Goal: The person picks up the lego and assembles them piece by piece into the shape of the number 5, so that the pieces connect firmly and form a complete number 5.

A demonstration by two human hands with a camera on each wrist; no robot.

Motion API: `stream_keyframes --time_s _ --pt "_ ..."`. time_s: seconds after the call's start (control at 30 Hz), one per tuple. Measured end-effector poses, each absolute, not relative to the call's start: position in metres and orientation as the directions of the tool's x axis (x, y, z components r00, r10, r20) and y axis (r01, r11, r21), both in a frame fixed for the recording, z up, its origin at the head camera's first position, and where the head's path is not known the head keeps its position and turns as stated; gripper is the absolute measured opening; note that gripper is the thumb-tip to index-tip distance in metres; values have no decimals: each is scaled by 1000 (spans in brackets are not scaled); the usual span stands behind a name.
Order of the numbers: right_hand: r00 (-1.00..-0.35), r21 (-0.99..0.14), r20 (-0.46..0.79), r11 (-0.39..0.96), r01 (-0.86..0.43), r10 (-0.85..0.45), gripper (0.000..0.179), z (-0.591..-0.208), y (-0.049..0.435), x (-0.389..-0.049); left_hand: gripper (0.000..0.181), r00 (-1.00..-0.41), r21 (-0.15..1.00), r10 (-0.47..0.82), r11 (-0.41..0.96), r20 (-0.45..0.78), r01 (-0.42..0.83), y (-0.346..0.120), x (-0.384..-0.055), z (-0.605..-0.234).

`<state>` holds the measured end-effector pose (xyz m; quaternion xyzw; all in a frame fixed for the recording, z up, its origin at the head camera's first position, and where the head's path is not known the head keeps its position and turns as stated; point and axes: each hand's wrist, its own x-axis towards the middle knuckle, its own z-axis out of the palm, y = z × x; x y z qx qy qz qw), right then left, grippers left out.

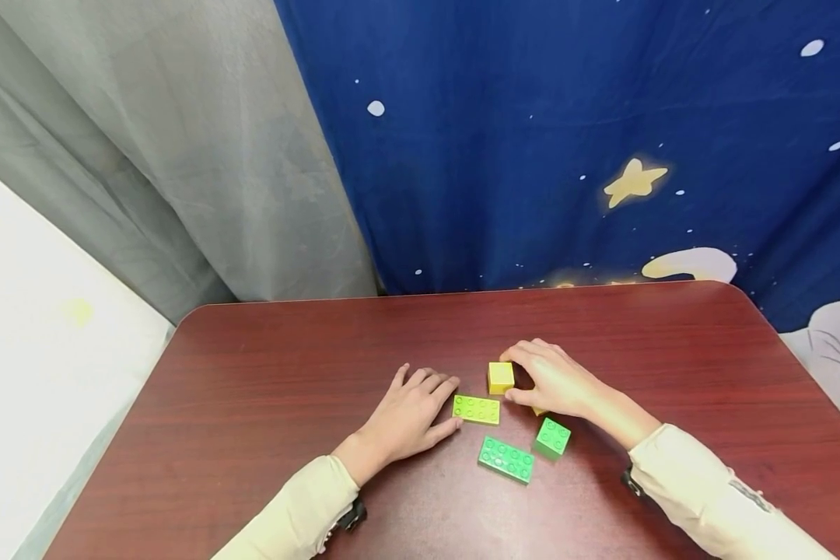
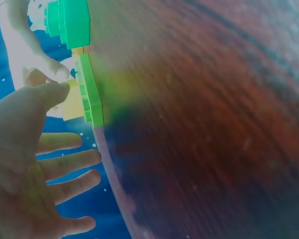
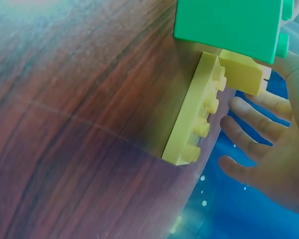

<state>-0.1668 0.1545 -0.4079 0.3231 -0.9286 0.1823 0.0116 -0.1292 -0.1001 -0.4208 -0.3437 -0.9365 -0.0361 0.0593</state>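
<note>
A small yellow toy brick (image 1: 500, 378) stands upright on the table, with my right hand (image 1: 554, 379) around its right side. That hand's index finger lies along the far side and its thumb at the near corner, pinching the brick. Another yellow brick (image 3: 192, 112) lies beneath the right palm, mostly hidden in the head view. My left hand (image 1: 407, 416) rests with spread fingers at the left end of a lime brick (image 1: 476, 409). Its thumb and index fingertips are right beside that end; the other fingers reach straight out.
Nearer the front lie a long green brick (image 1: 505, 460) and a square green brick (image 1: 551, 439), the latter just below the right wrist. The dark red table (image 1: 287, 350) ends at a back edge before a blue starry curtain (image 1: 532, 155) and a grey curtain (image 1: 252, 179).
</note>
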Motion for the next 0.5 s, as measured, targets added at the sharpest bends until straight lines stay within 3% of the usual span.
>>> stream_keyframes --time_s 0.17,0.5 --pt "-798 -351 148 724 -594 -584 35 -409 155 -168 53 -755 22 640 761 144 649 -99 -129 -419" --pt "-836 -359 197 755 -548 -513 36 -404 174 -165 47 -760 65 621 765 190 641 -84 -130 -414"
